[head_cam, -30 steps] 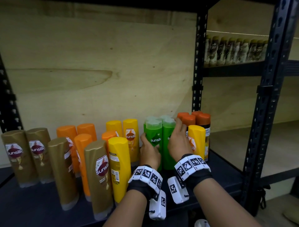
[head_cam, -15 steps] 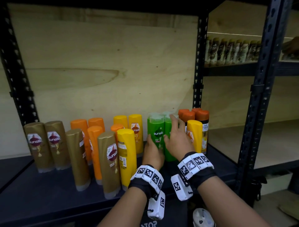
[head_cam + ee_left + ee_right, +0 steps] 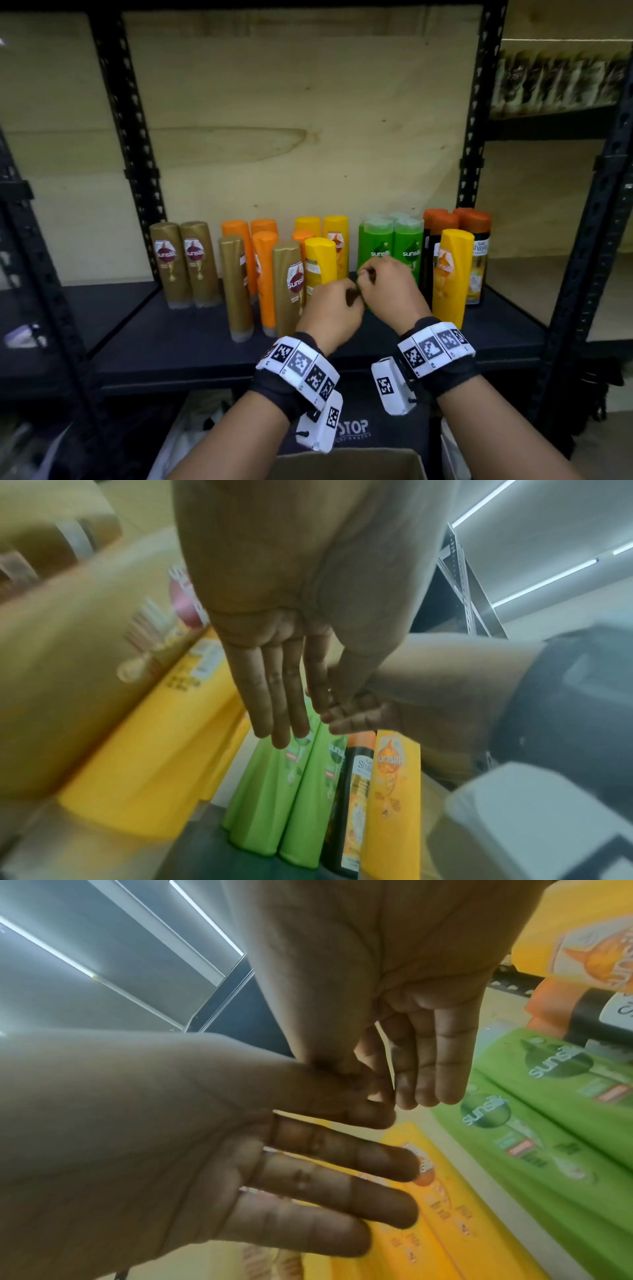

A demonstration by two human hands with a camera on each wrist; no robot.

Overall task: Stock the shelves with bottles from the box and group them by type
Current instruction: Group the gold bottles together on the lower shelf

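Note:
Two green Sunsilk bottles [image 3: 390, 246] stand upright side by side on the dark shelf board [image 3: 191, 346], with more green ones behind them. Just in front of them hover my left hand [image 3: 330, 303] and right hand [image 3: 387, 287], close together and touching no bottle. In the left wrist view the left hand's fingers [image 3: 281, 696] lie straight and hold nothing above the green bottles [image 3: 291, 791]. The right wrist view shows the right hand's fingers [image 3: 428, 1056] relaxed and bare beside the green bottles [image 3: 548, 1123].
Gold bottles [image 3: 185, 263], orange bottles [image 3: 265, 274] and yellow bottles [image 3: 320, 263] stand left of the green ones. A yellow bottle [image 3: 450, 274] and black bottles with orange caps [image 3: 478, 246] stand on the right. A cardboard box [image 3: 346, 466] sits below.
Both hands have let go of the green bottles and drawn back toward me. The green bottles stay upright on the shelf.

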